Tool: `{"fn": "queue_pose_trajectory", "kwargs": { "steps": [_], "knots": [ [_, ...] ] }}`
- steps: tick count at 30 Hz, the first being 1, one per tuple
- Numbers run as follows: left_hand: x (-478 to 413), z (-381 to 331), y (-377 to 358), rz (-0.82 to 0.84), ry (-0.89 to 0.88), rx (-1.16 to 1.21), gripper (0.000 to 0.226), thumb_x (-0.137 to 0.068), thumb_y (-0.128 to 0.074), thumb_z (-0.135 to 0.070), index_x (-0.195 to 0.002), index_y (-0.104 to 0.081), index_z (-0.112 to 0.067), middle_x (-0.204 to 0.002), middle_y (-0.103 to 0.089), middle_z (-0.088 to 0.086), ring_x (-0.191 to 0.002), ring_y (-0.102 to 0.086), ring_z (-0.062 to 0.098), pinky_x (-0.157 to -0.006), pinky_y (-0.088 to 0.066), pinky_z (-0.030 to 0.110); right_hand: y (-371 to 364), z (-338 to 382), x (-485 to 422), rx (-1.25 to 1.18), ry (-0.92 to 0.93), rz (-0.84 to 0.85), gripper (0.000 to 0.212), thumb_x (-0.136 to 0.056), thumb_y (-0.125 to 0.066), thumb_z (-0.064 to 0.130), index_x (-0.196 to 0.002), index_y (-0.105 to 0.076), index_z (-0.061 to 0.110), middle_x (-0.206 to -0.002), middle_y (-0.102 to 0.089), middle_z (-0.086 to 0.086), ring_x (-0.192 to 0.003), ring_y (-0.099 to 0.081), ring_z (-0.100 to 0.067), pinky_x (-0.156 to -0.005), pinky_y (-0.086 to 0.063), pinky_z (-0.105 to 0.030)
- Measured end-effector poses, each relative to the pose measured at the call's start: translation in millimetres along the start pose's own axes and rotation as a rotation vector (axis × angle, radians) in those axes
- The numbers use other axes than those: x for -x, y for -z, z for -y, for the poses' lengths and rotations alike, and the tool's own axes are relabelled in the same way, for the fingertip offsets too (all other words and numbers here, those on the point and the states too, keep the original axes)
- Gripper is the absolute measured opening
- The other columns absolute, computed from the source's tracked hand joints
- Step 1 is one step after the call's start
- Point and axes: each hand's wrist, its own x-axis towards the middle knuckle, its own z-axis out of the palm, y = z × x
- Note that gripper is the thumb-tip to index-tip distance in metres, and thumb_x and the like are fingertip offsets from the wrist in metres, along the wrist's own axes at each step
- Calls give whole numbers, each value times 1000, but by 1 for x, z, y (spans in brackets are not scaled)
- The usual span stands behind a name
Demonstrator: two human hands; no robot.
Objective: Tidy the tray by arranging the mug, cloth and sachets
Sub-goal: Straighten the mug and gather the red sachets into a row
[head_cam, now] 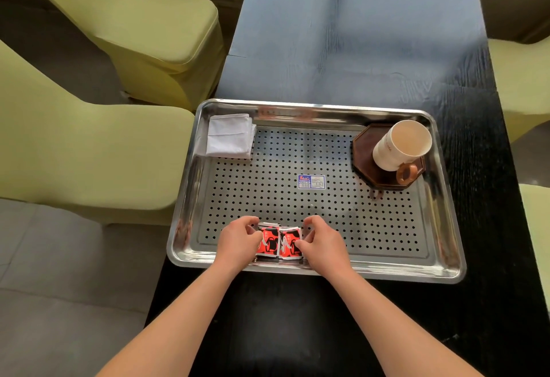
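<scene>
Fingers (252, 223) of the left hand (238, 242) and right hand (325, 244) are curling round two red sachets (269, 241) at the tray's (455, 260) near edge. White cloth (229, 136) is lying far-left in it, mug (398, 147) standing on a coaster (363, 150) far-right.

Silver hole-dotted tray (446, 269), white cloth (229, 136), cream mug (400, 145), red-and-black sachets (279, 242), yellow-green chairs (89, 153)

The worktop (357, 49) is long, narrow and dark, with a wood grain. Light glares pale across its far half. One thing lies directly on it: a rectangular steel tray (387, 271) with a perforated floor, set crosswise on the near half. The tray's left side reaches the worktop's left edge, and a dark strip shows to its right.
</scene>
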Motion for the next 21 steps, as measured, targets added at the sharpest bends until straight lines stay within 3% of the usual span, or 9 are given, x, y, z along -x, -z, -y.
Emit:
{"fn": "queue_pose_trajectory", "kwargs": {
  "steps": [6,10,14,21],
  "knots": [
    [1,1,-2,10,-13,3,42,-90,-61,-14,-132,-61,-21,-87,-67,-5,-83,-65,13,-80,-54,32,-4,5,0,71,12,10,44,-87,-72,39,-129,-60,34,-104,-71,3,-98,-64,-16,-80,-50,-32],
    [-1,-6,-4,38,-52,-68,47,-87,-62,-16,-134,-60,-21,-87,-62,-4,-91,-61,17,-83,-49,31,-6,7,-2,110,-20,-9,34,-87,-70,43,-118,-59,35,-97,-70,6,-90,-65,-17,-73,-52,-33],
    [-3,-8,-3,28,-62,-107,44,-87,-66,-18,-130,-64,-20,-85,-60,-6,-90,-61,16,-81,-48,28,-7,7,-3,122,-47,-26,31,-86,-69,46,-112,-56,34,-99,-71,4,-91,-65,-21,-76,-55,-37],
    [-1,-8,-3,13,-86,-144,42,-88,-68,-18,-130,-63,-21,-85,-60,-6,-92,-60,16,-87,-52,33,-8,6,-6,117,-21,-24,31,-87,-69,45,-112,-57,29,-101,-71,3,-86,-61,-19,-71,-48,-33]
  ]
}}
